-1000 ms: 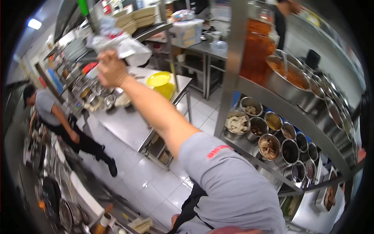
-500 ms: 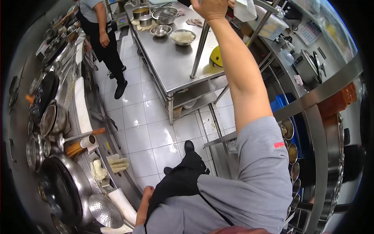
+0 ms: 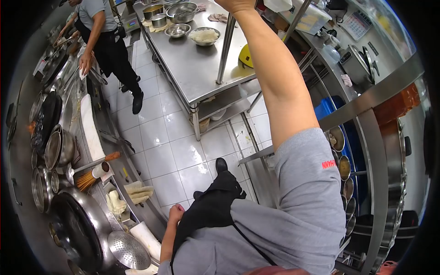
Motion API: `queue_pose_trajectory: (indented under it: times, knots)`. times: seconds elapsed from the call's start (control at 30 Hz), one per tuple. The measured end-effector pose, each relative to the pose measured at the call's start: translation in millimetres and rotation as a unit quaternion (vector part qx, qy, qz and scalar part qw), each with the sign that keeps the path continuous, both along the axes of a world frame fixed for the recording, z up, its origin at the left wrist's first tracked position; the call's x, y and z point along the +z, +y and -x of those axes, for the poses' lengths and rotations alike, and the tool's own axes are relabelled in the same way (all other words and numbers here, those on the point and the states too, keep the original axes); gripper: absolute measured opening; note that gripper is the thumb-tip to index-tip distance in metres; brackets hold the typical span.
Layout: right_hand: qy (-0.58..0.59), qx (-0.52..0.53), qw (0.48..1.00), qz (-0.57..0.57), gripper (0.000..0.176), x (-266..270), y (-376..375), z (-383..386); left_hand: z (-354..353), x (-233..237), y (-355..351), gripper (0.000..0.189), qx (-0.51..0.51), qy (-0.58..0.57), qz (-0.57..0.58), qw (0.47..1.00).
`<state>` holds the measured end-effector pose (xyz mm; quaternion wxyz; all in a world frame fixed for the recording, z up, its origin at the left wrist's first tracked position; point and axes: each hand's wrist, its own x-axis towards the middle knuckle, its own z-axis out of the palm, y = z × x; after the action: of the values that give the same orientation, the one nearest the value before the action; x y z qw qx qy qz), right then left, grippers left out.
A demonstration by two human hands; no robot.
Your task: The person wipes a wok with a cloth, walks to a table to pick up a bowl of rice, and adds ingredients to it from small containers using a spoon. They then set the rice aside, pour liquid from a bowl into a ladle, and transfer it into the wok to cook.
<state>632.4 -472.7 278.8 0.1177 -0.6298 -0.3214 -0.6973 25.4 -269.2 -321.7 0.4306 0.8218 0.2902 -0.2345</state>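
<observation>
My right arm reaches up and forward past the steel work table. The right hand (image 3: 236, 5) sits at the top edge of the view, its fingers cut off, near an upright steel post (image 3: 224, 50). A yellow rounded item (image 3: 246, 56) lies on the table beside the forearm. Low at my side, my left hand (image 3: 176, 213) hangs by the black apron (image 3: 208, 199) with its fingers curled in. Whether it holds anything is hidden. The steel stove counter with a perforated skimmer (image 3: 129, 250) is to its left.
The steel table (image 3: 192, 78) carries a bowl of white food (image 3: 204, 36), metal bowls and pots. Woks (image 3: 75, 229), strainers and a bamboo brush (image 3: 86, 180) line the left counter. Another person (image 3: 107, 41) stands at its far end. A steel rack (image 3: 380, 103) is at right.
My view has shifted slightly, and my right hand has gone further out of the top edge. The other person's hand has moved from their side toward the stove counter.
</observation>
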Motion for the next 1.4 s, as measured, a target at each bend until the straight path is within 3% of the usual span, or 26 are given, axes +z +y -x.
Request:
queue_pose_trajectory:
  times: [0.2, 0.3, 0.37, 0.4, 0.47, 0.6, 0.8, 0.9, 0.97, 1.0, 1.03, 1.13, 1.27, 1.4]
  knots:
    - [0.001, 0.004, 1.000, 0.024, 0.024, 0, -3, -2, -5, 24, -13, 0.022, -0.032, 0.008, 0.093, 0.995]
    - [0.000, 0.009, 1.000, 0.018, 0.021, -1, 1, 4, 10, -31, -14, 0.029, -0.028, -0.032, 0.184, 0.982]
    - [0.114, 0.121, 0.986, -0.014, 0.021, 2, 3, 16, 6, -15, -9, 0.033, -0.037, 0.009, 0.154, 0.987]
    - [0.000, 0.029, 1.000, 0.011, 0.020, -1, 6, 5, 4, -11, -8, 0.034, -0.041, 0.029, 0.141, 0.989]
    - [-0.010, 0.034, 0.999, -0.004, 0.019, -3, 12, 6, 4, -12, -4, 0.043, -0.092, 0.061, 0.080, 0.991]
    - [-0.067, -0.004, 0.998, 0.012, 0.015, -5, 9, -12, -2, 8, 6, 0.042, -0.087, 0.132, 0.083, 0.984]
    - [-0.103, 0.000, 0.993, 0.063, 0.024, 0, -17, -50, -70, 71, 35, 0.031, -0.064, 0.250, 0.151, 0.954]
    - [-0.084, 0.039, 0.994, 0.055, 0.022, -3, -11, -40, -114, 57, 54, 0.032, -0.118, 0.284, 0.143, 0.941]
    - [-0.071, 0.002, 0.995, 0.068, 0.021, -4, -8, -26, -140, 39, 64, 0.032, -0.128, 0.295, 0.128, 0.938]
    - [-0.024, 0.149, 0.988, 0.027, 0.021, -10, 2, -31, -156, 37, 66, 0.031, -0.116, 0.303, 0.122, 0.938]
    - [-0.021, 0.161, 0.986, 0.031, 0.022, -12, -1, -35, -195, 71, 67, 0.030, -0.199, 0.303, 0.074, 0.929]
    - [-0.048, 0.098, 0.990, 0.090, 0.028, -5, -11, -32, -243, 49, 68, 0.027, -0.259, 0.188, -0.026, 0.947]
    - [-0.094, 0.039, 0.989, 0.103, 0.046, -4, -16, -38, -312, 43, 55, 0.023, -0.155, 0.048, -0.034, 0.986]
    - [-0.145, -0.034, 0.978, 0.143, 0.050, -2, -24, -45, -357, 39, 38, 0.017, -0.150, -0.016, 0.000, 0.989]
